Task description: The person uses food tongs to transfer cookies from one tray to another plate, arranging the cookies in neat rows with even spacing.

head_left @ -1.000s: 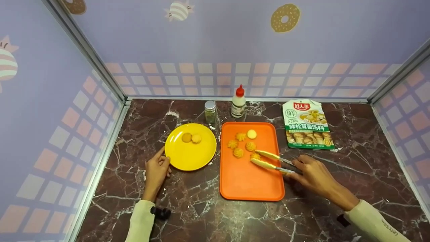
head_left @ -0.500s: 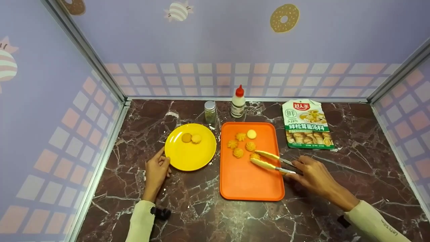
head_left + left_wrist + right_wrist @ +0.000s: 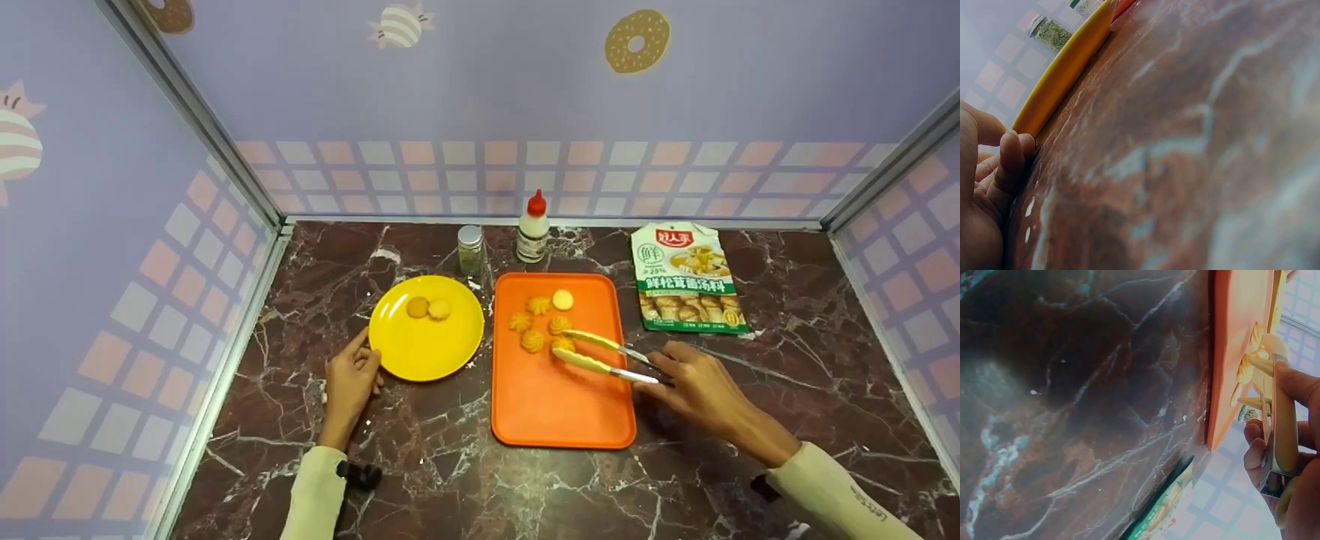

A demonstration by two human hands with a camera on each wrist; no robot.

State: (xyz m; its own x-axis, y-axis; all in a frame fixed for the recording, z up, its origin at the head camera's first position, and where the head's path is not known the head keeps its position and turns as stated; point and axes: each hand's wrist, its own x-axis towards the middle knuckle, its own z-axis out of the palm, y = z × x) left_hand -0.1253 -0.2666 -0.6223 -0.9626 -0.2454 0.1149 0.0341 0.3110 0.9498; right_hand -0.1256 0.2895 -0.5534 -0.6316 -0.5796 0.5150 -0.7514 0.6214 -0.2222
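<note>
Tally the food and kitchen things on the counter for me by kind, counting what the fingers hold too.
Cookies: 8
Plate: 1
Tray: 1
Tongs: 1
Jar: 1
Bottle: 1
Packet: 1
Total: 14

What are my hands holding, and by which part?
Your right hand holds the tongs by their handles, behind the yellow tips; your left hand holds the yellow plate by its left rim.
</note>
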